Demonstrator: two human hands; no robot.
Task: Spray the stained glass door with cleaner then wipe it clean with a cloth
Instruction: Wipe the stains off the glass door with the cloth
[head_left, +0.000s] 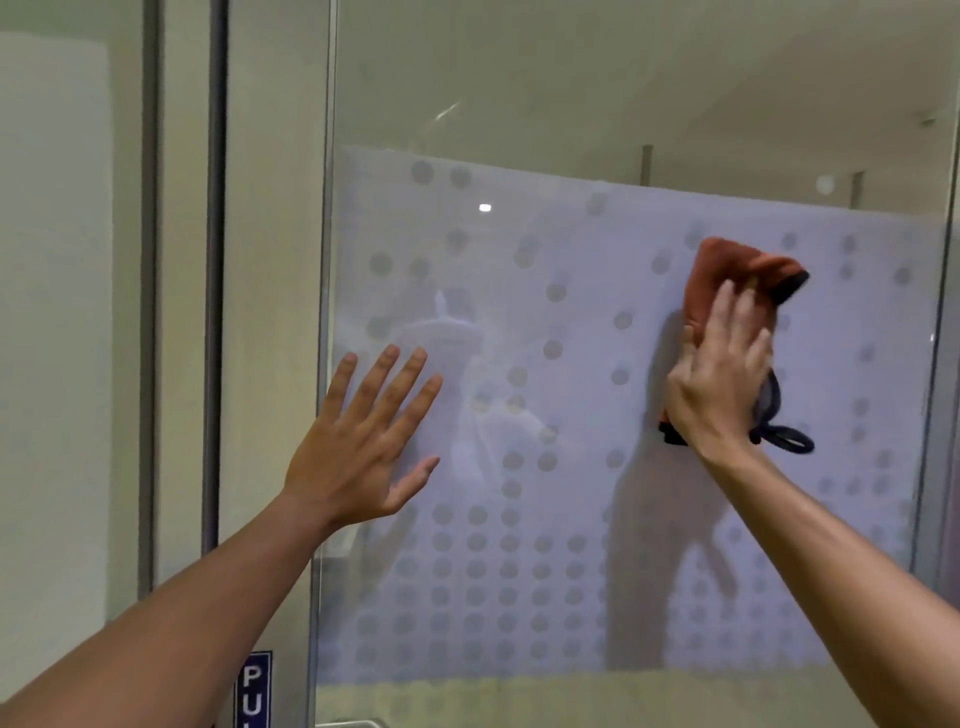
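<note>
Glass door fills frame centre-right, right hand closed on the orange cloth pressed to it mid-right, left hand flat, fingers spread, empty, bracing; wipe best with overlapping strokes, even pressure.

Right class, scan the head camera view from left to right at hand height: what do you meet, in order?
Two dark vertical frame bars → left hand flat on the frosted dotted glass door → right hand pressing the orange cloth to it → door's right edge.
</note>
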